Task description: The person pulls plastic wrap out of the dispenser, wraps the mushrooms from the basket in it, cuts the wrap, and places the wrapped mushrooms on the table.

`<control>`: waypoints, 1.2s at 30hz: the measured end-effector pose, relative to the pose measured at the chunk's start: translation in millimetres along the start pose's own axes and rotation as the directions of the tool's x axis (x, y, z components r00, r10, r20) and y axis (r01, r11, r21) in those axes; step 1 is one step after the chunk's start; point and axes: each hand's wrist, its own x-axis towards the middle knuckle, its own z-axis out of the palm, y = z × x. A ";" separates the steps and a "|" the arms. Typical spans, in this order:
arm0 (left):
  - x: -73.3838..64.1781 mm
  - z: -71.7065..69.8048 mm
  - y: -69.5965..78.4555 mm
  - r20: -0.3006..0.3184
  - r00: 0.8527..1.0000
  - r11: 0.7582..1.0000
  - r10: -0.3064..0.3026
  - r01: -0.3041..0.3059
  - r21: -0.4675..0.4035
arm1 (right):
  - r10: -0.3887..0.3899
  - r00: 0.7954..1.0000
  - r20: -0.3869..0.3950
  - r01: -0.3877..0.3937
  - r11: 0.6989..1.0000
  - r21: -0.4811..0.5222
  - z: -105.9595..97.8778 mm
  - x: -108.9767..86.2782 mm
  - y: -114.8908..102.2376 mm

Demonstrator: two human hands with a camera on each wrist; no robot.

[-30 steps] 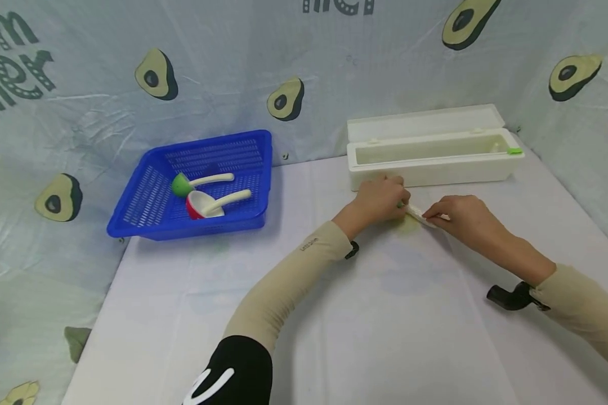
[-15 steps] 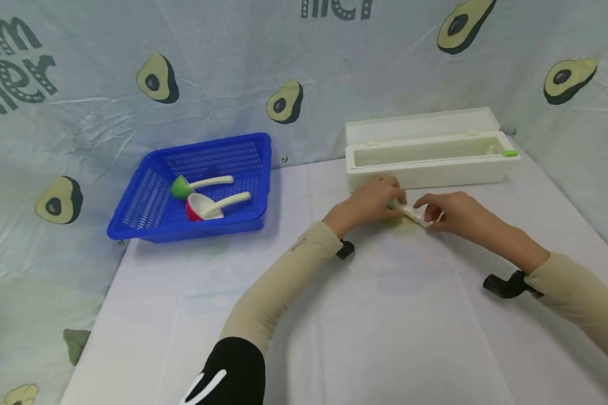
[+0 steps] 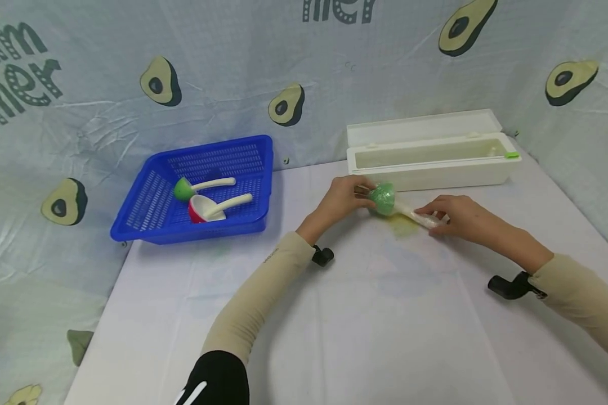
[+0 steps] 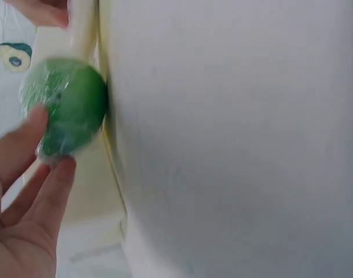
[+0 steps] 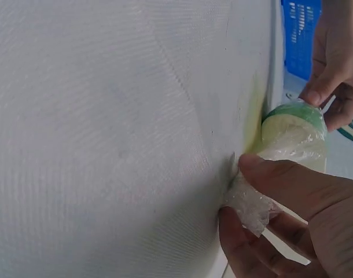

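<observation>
A green ladle (image 3: 383, 198) with a pale handle, wrapped in clear plastic film, lies between my hands just in front of a long white box (image 3: 436, 176). My left hand (image 3: 340, 198) pinches the film at the bowl end; in the left wrist view its thumb and fingertips meet the underside of the green bowl (image 4: 66, 107). My right hand (image 3: 463, 218) pinches the film-covered end of the handle. Bunched, crinkled film (image 5: 249, 200) shows between its thumb and fingers in the right wrist view.
The white box has its lid (image 3: 425, 124) raised and a bright green tab (image 3: 512, 154) at its right end. To the left, a blue basket (image 3: 187, 232) holds a green-bowled ladle (image 3: 184, 189) and a red-and-white one (image 3: 197, 208). A patterned sheet hangs behind.
My left hand has drawn back leftward, bringing the wrapped green bowl into sight. My right hand still holds the handle end, its fingers shifting slightly along it.
</observation>
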 end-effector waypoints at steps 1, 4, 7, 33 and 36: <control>-0.1 1.2 -0.1 -0.026 1.000 1.000 0.004 -0.004 0.008 | -0.005 1.000 0.001 0.005 1.000 -0.003 0.0 -0.1 -0.3; -0.8 4.4 2.1 -0.061 0.998 0.997 0.025 -0.020 0.074 | -0.008 1.000 0.000 0.008 1.000 -0.011 1.1 0.1 0.3; -0.5 6.8 6.6 -0.034 0.998 0.977 0.054 -0.046 0.209 | 0.002 1.000 -0.012 -0.002 1.000 -0.015 1.8 -0.2 -0.1; -37.6 8.4 15.2 -0.152 0.986 0.996 0.063 -0.072 -0.053 | -0.052 0.947 -0.318 0.052 0.999 -0.011 3.7 -3.5 -1.6; -41.1 3.7 13.8 -0.161 0.983 0.996 0.087 -0.091 -0.018 | -0.076 0.940 -0.334 0.079 0.997 -0.004 1.3 -1.0 -6.2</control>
